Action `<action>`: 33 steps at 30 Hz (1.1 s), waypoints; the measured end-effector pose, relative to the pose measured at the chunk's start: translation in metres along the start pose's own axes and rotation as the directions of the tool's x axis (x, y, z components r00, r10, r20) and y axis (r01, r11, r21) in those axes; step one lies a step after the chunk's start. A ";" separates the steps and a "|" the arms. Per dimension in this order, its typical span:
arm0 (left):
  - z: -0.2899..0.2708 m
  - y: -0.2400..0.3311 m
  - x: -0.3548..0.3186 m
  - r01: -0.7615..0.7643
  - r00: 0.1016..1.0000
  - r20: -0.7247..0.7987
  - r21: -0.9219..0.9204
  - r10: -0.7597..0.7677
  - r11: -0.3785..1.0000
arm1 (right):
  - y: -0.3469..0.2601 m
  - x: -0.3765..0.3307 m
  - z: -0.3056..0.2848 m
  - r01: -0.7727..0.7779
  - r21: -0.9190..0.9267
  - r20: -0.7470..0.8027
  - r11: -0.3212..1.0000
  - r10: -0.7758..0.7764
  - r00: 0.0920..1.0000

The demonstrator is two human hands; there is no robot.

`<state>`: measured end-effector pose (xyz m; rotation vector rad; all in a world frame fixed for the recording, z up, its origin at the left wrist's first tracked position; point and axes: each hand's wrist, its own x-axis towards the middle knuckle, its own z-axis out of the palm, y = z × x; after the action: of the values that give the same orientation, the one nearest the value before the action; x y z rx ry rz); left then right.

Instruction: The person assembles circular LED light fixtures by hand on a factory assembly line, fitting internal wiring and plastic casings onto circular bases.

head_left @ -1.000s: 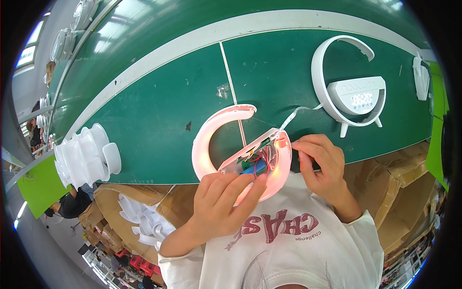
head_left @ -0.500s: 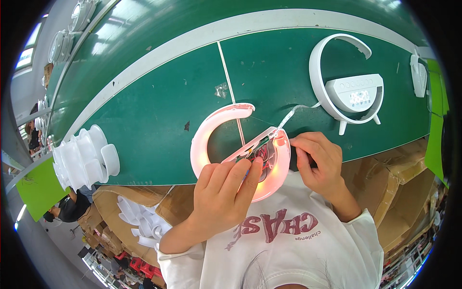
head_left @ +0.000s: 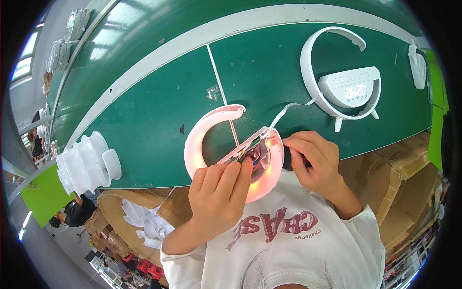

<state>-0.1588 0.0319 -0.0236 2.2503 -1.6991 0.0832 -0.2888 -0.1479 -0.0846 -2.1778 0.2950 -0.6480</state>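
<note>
Though lamp over edge, tabletop beyond.

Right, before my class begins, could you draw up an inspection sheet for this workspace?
Surface: green tabletop, crossed by a narrow pale strip.
Job's things: open C-shaped housing, glowing pink-orange; white C-shaped piece with a lit panel.
Clutter: clear plastic scrap, dark fleck, white stacked parts.
Hands: left hand, fingertips inside the housing; right hand, at its right edge; grips unclear.
Cables: white flat cable between housing and white piece; red wires inside the housing.
Surroundings: cardboard box with white curved parts; another person at left.
</note>
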 end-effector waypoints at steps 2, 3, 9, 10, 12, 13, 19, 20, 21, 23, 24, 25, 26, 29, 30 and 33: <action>-0.003 0.001 0.001 0.021 0.999 0.030 0.016 -0.022 1.000 | 0.001 0.000 0.001 0.004 -0.005 0.005 1.000 -0.004 1.000; -0.005 0.002 0.000 0.030 0.996 0.084 0.014 -0.031 0.999 | 0.001 0.000 0.001 0.003 -0.003 0.005 1.000 -0.003 1.000; -0.005 0.000 0.005 0.036 0.989 0.144 -0.025 -0.032 0.999 | 0.000 0.002 0.000 -0.005 0.005 0.004 1.000 0.005 1.000; -0.004 -0.001 0.005 0.041 0.990 0.137 -0.059 -0.033 0.997 | 0.000 0.002 0.000 -0.007 0.002 0.002 1.000 0.007 1.000; -0.006 -0.002 0.005 0.063 0.994 0.095 -0.090 -0.054 0.994 | 0.000 0.002 0.000 -0.009 -0.002 0.000 1.000 0.009 1.000; -0.006 -0.001 0.004 0.083 0.996 0.051 -0.121 -0.077 0.989 | 0.000 0.002 0.000 -0.007 -0.008 0.002 1.000 0.007 1.000; -0.005 0.003 0.000 0.119 0.993 0.030 -0.242 -0.116 0.963 | 0.000 0.000 0.002 -0.012 -0.006 0.001 1.000 0.012 1.000; -0.003 0.001 0.000 0.120 0.993 0.029 -0.242 -0.117 0.963 | 0.000 0.000 0.002 -0.011 -0.009 0.001 1.000 0.011 1.000; 0.000 0.000 -0.001 0.120 0.993 0.023 -0.230 -0.118 0.966 | -0.001 0.000 0.002 -0.010 -0.008 0.003 1.000 0.010 1.000; 0.001 -0.001 -0.001 0.117 0.993 0.017 -0.220 -0.116 0.968 | -0.001 0.001 0.003 -0.001 -0.018 -0.005 1.000 0.001 1.000; -0.001 -0.001 0.000 0.114 0.993 0.053 -0.187 -0.106 0.976 | -0.001 0.001 0.004 -0.001 -0.018 -0.005 1.000 0.001 1.000; -0.003 0.000 0.001 0.112 0.991 0.089 -0.151 -0.099 0.982 | -0.001 0.002 0.004 -0.004 -0.017 -0.006 1.000 0.004 1.000; -0.004 0.000 0.001 0.111 0.991 0.086 -0.148 -0.099 0.983 | -0.002 0.002 0.004 -0.007 -0.016 -0.008 1.000 0.007 1.000; -0.012 -0.004 0.002 0.052 0.994 0.103 -0.110 -0.041 0.993 | -0.003 0.004 -0.003 -0.005 0.015 0.029 1.000 0.005 1.000; -0.020 -0.009 0.000 0.099 0.995 0.039 -0.176 -0.094 0.979 | -0.006 0.004 -0.010 0.002 0.011 0.020 1.000 -0.003 1.000; -0.041 -0.025 -0.014 0.309 0.949 0.005 -0.233 -0.316 0.922 | -0.006 -0.005 -0.046 0.116 -0.264 -0.127 0.957 -0.154 0.980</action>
<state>-0.1336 0.0628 0.0066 2.2932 -1.2389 -0.1431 -0.3182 -0.1719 -0.0573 -2.4169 0.3230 -0.8924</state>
